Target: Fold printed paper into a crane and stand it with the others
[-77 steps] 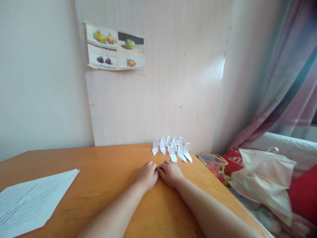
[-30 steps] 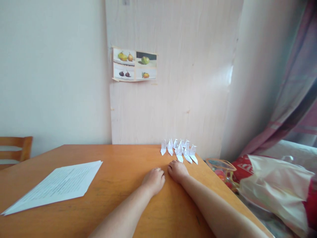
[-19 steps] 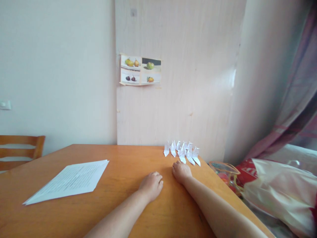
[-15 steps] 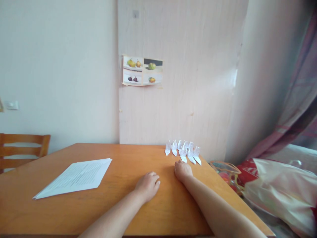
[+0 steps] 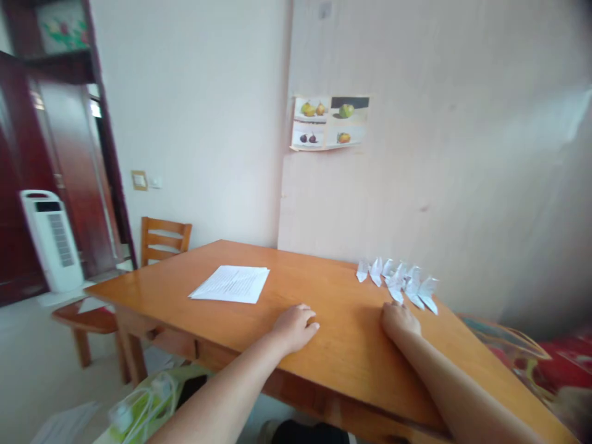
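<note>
My left hand rests on the wooden table near its front edge, its thumb apart from the loosely bent fingers and nothing in it. To the right, my right hand lies on the tabletop with its back toward me; the fingers bend down and their tips are hidden. Just beyond it stands a group of several small folded white paper figures, made of printed paper. Whether the right hand touches the closest figure I cannot tell. A stack of printed sheets lies flat beyond my left hand, to the left.
A wooden chair stands behind the table's left end, and a low stool is at the left. Bags with cables sit on the floor below. Red fabric lies beyond the right edge. Fruit pictures hang on the wall.
The view has turned left and tilted down, bringing the doorway, white tower fan and floor into sight. Both hands stay at about the same places on the table; the papers have not moved.
</note>
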`<state>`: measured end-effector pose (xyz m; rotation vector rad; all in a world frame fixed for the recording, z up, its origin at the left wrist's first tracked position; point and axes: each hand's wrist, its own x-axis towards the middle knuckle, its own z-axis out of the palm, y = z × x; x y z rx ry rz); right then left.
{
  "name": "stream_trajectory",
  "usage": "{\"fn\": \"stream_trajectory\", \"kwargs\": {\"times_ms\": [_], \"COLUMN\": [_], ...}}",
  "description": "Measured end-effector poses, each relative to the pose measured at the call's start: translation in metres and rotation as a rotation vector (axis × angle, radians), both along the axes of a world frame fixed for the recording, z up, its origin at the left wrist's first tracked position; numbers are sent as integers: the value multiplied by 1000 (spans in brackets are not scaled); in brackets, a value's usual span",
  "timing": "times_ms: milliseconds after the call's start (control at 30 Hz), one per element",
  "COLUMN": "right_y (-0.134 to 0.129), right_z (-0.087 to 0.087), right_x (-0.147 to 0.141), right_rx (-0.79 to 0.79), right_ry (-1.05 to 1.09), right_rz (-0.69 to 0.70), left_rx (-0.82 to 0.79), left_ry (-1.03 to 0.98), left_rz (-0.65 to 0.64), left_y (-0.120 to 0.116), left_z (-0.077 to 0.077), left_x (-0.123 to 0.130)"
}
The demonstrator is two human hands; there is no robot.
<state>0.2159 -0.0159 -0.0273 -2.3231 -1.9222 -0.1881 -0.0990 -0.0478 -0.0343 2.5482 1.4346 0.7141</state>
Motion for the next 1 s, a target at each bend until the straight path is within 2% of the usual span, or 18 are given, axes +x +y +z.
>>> {"fn": "stream_trajectory", "kwargs": {"times_ms": [200, 467, 633, 733, 1000], "right_y": [-9, -37, -48, -48, -49], "right_z": [-5, -17, -18, -17, -14], "right_x": [-3, -49, -59, -59, -64], "right_rx": [-30, 5, 53, 47, 42], "right_ry": [-20, -17, 13, 2, -21], "right_rz": [46, 149, 185, 179, 171], "left_rx": [-19, -15, -9, -1, 44], "left_ry": [-45, -123, -210, -252, -197], "left_rz": [43, 53, 105, 202, 599], "left_y": [-2, -3, 2, 8, 19], "left_z": [-2, -6, -1, 7, 25], "left_x": [4, 5, -2, -24, -118]}}
